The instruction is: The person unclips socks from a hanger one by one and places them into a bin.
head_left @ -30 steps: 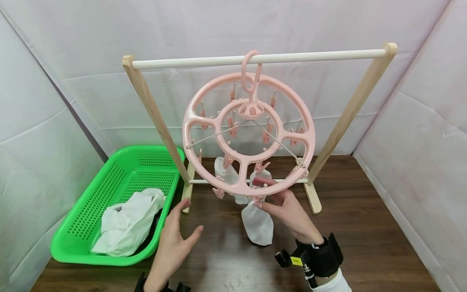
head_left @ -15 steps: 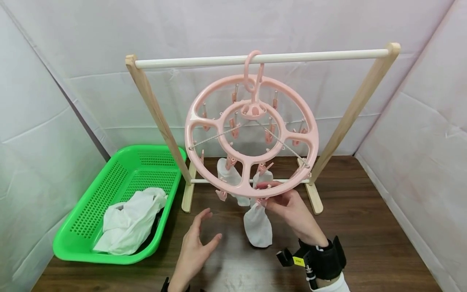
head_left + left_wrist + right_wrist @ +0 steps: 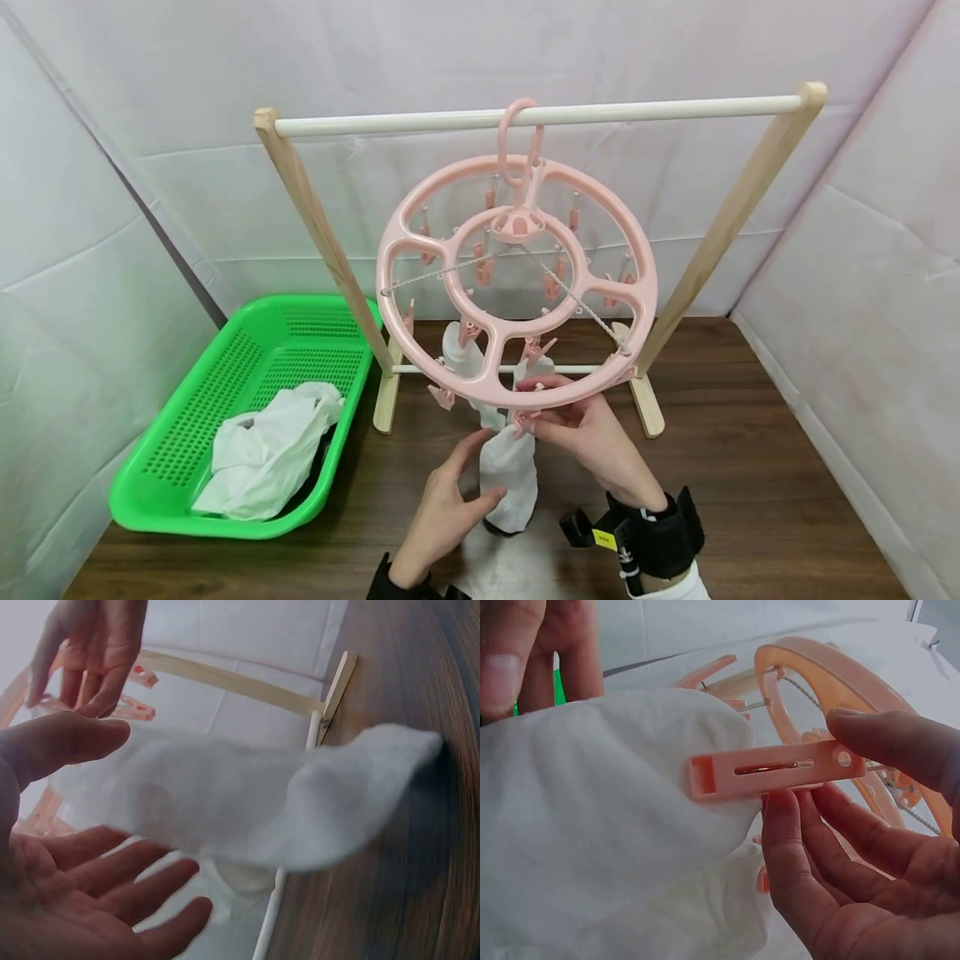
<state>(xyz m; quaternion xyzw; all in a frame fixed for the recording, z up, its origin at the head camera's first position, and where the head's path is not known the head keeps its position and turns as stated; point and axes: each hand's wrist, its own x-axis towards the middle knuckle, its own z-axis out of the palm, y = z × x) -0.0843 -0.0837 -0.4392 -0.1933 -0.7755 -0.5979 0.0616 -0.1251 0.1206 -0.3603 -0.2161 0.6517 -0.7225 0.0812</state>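
A round pink drying hanger [image 3: 491, 390] with dangling clips hangs tilted from a white bar. At its front edge, my right hand [image 3: 600, 442] pinches a pink clothespin [image 3: 772, 769] between thumb and fingers. The clothespin overlaps the toe-shaped end of a white sock [image 3: 510, 487], which hangs down from there. My left hand [image 3: 444, 507] is beside the sock, thumb on one side and fingers spread on the other, loosely around it without a closed grip. Behind, two more white pieces hang under the ring: one sock [image 3: 463, 354] at left and another white cloth piece [image 3: 542, 367], partly hidden.
A green plastic basket [image 3: 225, 528] stands on the left, holding a crumpled white cloth [image 3: 270, 450] with something dark beneath it. The wooden stand's legs [image 3: 322, 233] rise on both sides of the hanger. White sheeting walls surround the dark wooden table [image 3: 750, 467].
My left hand has moved right, from near the basket to the hanging sock. The sock's lower end has swung slightly left. My right hand stays at the clothespin.
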